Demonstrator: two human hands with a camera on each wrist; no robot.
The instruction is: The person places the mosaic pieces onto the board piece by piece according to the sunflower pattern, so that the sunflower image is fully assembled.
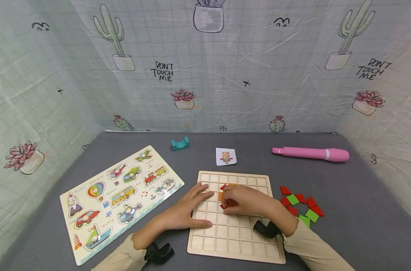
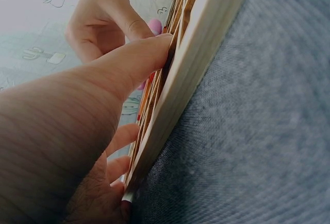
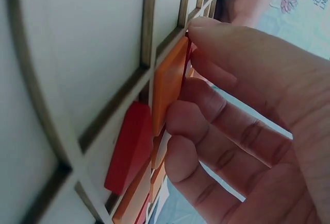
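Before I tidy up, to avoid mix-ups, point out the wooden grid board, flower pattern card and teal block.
Wooden grid board (image 1: pixel 234 233): head view, on a bare cell.
Flower pattern card (image 1: pixel 226 155): head view, on the printed flower.
Teal block (image 1: pixel 181 145): head view, face below its notch.

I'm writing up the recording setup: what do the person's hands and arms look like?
The left hand and right hand are bare, with no gloves or rings visible. Plain beige sleeves end short of the hands. A small black device sits near each sleeve's end; no cable shows.
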